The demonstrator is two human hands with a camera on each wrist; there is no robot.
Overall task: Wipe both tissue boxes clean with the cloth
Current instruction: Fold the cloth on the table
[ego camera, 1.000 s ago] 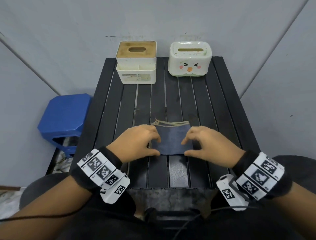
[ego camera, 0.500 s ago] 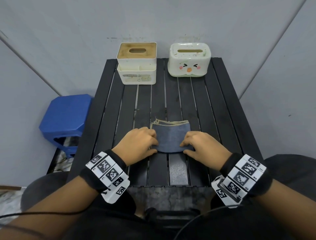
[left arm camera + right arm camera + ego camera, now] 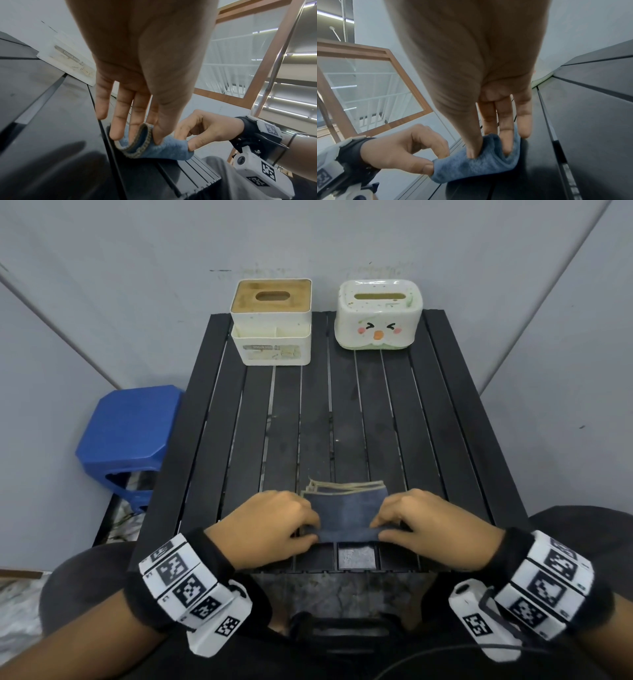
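- Label on the wooden-lidded tissue box (image 3: 271, 338) reads "TISSUE"; the rest is illegible.
- Left hand (image 3: 270, 523) and right hand (image 3: 424, 520) each pinch the blue cloth (image 3: 346, 513), now drawn closer to the surface's (image 3: 428, 419) near edge.
- Face-printed tissue box (image 3: 378, 314) unmoved.

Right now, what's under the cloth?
The cloth lies on the black slatted table; both hands pinch its near edge. Anything beneath its middle is covered.
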